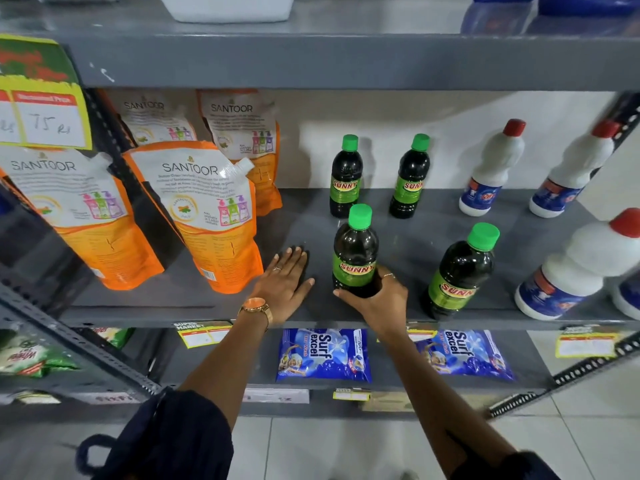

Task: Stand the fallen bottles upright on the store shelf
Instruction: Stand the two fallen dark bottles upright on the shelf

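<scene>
Right hand (375, 301) grips the front-left bottle (355, 252) low, upright near the shelf (398, 237) front edge — seat the base flat before releasing. Left hand (284, 280) lies open, flat on the shelf.

Bright, even light is falling from above and in front, and the green-capped bottles (346, 174) are casting soft shadows on the white back wall (446, 133). The grey shelf (408, 237) is giving off a dull sheen. The wide lens is bending the frame edges, where the white bottles (581, 265) are blurring.
</scene>
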`<act>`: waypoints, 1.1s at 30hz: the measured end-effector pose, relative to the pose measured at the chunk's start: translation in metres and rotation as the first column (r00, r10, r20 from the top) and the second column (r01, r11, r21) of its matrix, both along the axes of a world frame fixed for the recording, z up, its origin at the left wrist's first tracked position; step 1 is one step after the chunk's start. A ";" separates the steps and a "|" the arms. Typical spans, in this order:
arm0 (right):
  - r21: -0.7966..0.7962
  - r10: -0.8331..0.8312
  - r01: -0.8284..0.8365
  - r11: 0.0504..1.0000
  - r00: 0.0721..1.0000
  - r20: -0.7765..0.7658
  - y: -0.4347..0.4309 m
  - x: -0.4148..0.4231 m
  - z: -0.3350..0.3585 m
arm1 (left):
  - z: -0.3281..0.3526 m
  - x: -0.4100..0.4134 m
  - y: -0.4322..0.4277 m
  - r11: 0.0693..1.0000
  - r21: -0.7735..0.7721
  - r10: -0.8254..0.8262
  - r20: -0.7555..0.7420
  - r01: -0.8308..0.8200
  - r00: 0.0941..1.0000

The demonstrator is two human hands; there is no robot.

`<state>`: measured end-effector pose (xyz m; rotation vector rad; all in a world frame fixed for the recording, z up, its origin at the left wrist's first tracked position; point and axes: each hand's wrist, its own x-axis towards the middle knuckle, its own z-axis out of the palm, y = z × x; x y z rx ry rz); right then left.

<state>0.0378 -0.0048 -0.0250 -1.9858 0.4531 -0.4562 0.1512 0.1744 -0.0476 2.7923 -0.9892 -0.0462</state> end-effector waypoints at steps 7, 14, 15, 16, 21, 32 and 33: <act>-0.060 0.015 -0.015 0.998 1.000 -0.001 0.008 -0.031 -0.008 | 0.002 0.002 0.003 0.994 -0.112 -0.013 -0.120 -0.001 0.993; -0.020 -0.279 0.294 0.956 0.924 0.260 -0.014 -0.098 -0.020 | 0.022 -0.053 -0.015 0.893 -0.431 -0.146 -0.552 -0.132 0.821; -0.020 -0.338 0.357 0.934 0.900 0.276 -0.027 -0.108 -0.022 | 0.019 -0.059 -0.021 0.897 -0.419 -0.103 -0.513 -0.144 0.852; -0.025 -0.358 0.378 0.926 0.896 0.264 -0.044 -0.114 -0.024 | 0.017 -0.063 -0.027 0.894 -0.417 -0.052 -0.455 -0.161 0.889; -0.079 -0.042 0.036 0.996 0.997 -0.067 -0.120 -0.108 -0.008 | 0.010 -0.065 -0.034 0.837 -0.483 0.066 -0.376 -0.257 0.924; -0.173 0.068 -0.104 0.979 0.976 -0.206 -0.128 -0.087 -0.013 | 0.013 -0.068 -0.035 0.776 -0.546 0.060 -0.432 -0.314 0.900; -0.207 0.085 -0.139 0.969 0.965 -0.248 -0.131 -0.085 -0.012 | 0.013 -0.068 -0.035 0.774 -0.547 0.059 -0.440 -0.319 0.896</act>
